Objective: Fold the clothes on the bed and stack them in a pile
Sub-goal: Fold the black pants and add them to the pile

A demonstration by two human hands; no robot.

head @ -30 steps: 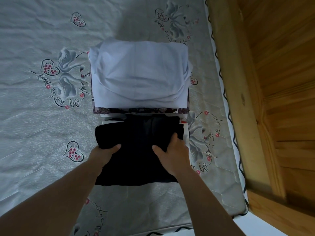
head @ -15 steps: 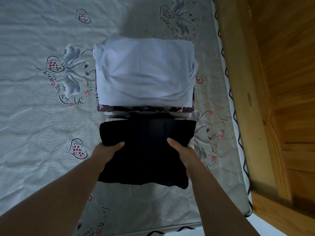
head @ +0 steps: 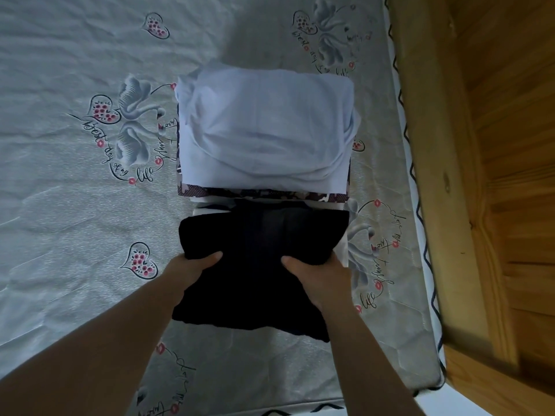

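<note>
While both hands hold the folded black garment (head: 258,265), it sits on the bed (head: 75,220) just near the pile (head: 264,136), with its far edge right up against the pile's bottom layers. The left hand (head: 192,271) grips the left side, thumb on top and fingers tucked under. The right hand (head: 318,277) grips the right side the same way.

I think it could come undone when lifted. The near part hangs loose past the hands, so it might flop open. The pile's white top piece looks bumpy, so the black one might slide off.

The black garment looks a bit longer from near to far than from left to right. Its folded far edge faces the pile.
</note>
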